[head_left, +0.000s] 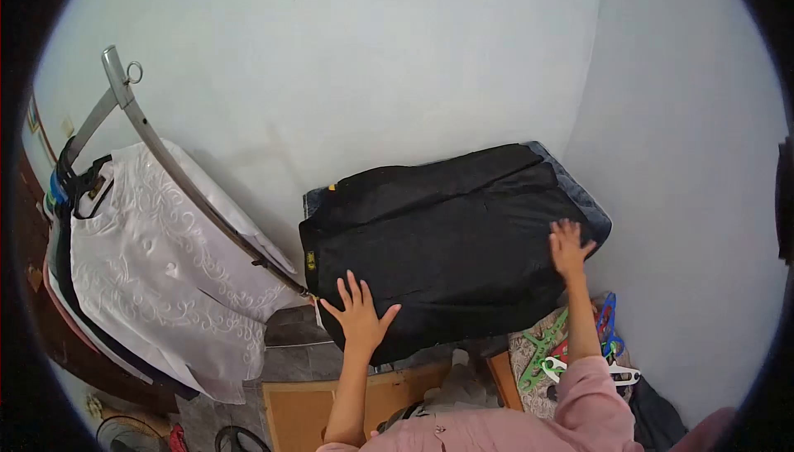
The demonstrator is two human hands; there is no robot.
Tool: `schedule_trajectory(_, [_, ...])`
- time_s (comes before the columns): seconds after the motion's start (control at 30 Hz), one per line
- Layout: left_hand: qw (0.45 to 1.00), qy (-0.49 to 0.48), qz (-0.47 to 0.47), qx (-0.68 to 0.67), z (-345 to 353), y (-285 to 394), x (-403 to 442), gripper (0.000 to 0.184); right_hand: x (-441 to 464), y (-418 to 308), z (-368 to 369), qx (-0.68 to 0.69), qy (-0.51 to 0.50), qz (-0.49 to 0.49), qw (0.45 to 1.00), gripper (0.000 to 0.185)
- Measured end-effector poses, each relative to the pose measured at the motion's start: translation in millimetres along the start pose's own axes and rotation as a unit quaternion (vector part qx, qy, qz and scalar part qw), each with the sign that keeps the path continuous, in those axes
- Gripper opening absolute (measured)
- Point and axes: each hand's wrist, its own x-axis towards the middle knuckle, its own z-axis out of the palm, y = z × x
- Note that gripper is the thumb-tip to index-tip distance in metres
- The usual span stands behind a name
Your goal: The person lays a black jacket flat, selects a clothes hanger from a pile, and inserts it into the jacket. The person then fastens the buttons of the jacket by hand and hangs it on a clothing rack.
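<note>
Head view: black garment (438, 245), long axis left to right;
Left hand (361, 315): fingers spread, over near-left edge;
Right hand (569, 247): fingers spread, at right end, farther

The person wears a dusty-pink top (513, 434) with a small dark mark in front, a loose right sleeve (591, 386), and greyish trousers (463, 392); left hand (361, 318) and right hand (569, 248) are bare.
</note>
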Motion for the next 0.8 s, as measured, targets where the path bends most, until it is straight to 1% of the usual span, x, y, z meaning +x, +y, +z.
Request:
schedule_trajectory(0.03, [1.0,0.001,0.001,0.006,2.6,-0.4,0.6,0.09,3.7,-5.1,3.8,0.001,0.002,-0.003,1.0,0.044])
schedule_trajectory(0.1, [1.0,0.006,-0.002,0.003,4.9,-0.6,1.1,0.09,11.1,-18.2,10.2,-0.12,-0.001,0.096,0.988,0.047])
schedule_trajectory(0.13, [1.0,0.004,-0.004,0.0,5.3,-1.0,0.1,0.089,-0.4,-43.1,16.8,-0.031,0.042,0.009,0.999,0.049])
schedule_trajectory(0.17, [1.0,0.005,-0.005,0.0,5.1,-1.7,0.4,0.089,-22.5,-92.2,-2.4,-0.029,0.056,-0.088,0.994,0.049])
schedule_trajectory(0.2, [1.0,0.004,-0.006,0.0,5.0,-1.9,0.5,0.089,-44.2,-134.9,-9.3,-0.036,0.06,-0.181,0.981,0.05])
schedule_trajectory(0.23, [1.0,0.003,-0.007,-0.001,5.2,-1.3,-0.4,0.089,-68.4,-164.6,-1.7,0.06,0.014,-0.283,0.957,0.052])
schedule_trajectory(0.27, [1.0,0.003,-0.007,-0.001,4.9,-1.5,-1.8,0.089,-91.4,-191.3,-25.8,0.08,-0.071,-0.44,0.891,0.054])
schedule_trajectory(0.33, [1.0,0.018,-0.009,-0.01,3.1,-3.4,-1.7,0.09,-115.3,-202.9,-1.2,0.202,-0.119,-0.559,0.795,0.055])
schedule_trajectory(0.37, [1.0,0.017,-0.003,-0.009,1.8,-3.8,-0.7,0.09,-105.7,-192.1,5.6,0.163,-0.152,-0.542,0.81,0.055])
schedule_trajectory(0.4, [1.0,0.01,-0.011,-0.007,0.8,-3.2,-0.4,0.089,-87.3,-171.0,-3.9,0.099,-0.128,-0.491,0.856,0.054])
schedule_trajectory(0.43, [1.0,0.002,-0.019,-0.007,0.5,-1.2,-1.0,0.089,-68.3,-139.2,11.3,0.05,-0.053,-0.416,0.907,0.053])
schedule_trajectory(0.47, [1.0,-0.006,-0.009,-0.009,0.3,0.0,-2.1,0.089,-47.3,-109.1,-18.4,0.014,-0.054,-0.317,0.947,0.047])
schedule_trajectory(0.5, [1.0,-0.006,-0.015,-0.001,0.0,0.1,-2.0,0.089,-33.9,-63.9,-6.0,0.034,-0.023,-0.218,0.975,0.042])
schedule_trajectory(0.53, [1.0,-0.005,-0.02,0.006,0.8,0.6,-0.1,0.088,-24.2,-24.5,8.1,0.048,-0.005,-0.07,0.996,0.041])
schedule_trajectory(0.6, [0.999,-0.024,-0.024,0.033,-2.6,3.7,1.1,0.087,-24.7,28.6,-6.6,0.039,0.025,0.076,0.996,0.044])
schedule_trajectory(0.63, [0.998,-0.033,-0.029,0.04,-5.0,6.5,1.3,0.086,-32.9,40.7,-6.3,0.033,0.025,0.091,0.995,0.044])
schedule_trajectory(0.67, [0.997,-0.046,-0.033,0.047,-7.9,10.2,0.6,0.085,-44.8,51.0,-3.7,0.034,0.04,0.134,0.99,0.044])
schedule_trajectory(0.7, [0.994,-0.081,-0.055,0.039,-13.9,18.0,2.0,0.083,-60.1,59.3,-2.2,0.034,0.055,0.18,0.982,0.045])
schedule_trajectory(0.73, [0.993,-0.096,-0.063,0.017,-19.9,28.9,3.1,0.074,-80.3,52.5,-4.6,0.043,0.054,0.163,0.984,0.045])
schedule_trajectory(0.77, [0.995,-0.086,-0.044,0.024,-22.0,41.6,5.3,0.069,-106.2,43.2,-2.4,0.051,0.073,0.122,0.988,0.043])
schedule_trajectory(0.8, [0.996,-0.076,-0.023,0.031,-23.0,56.2,7.1,0.065,-126.8,31.7,-4.3,0.063,0.045,0.094,0.993,0.044])
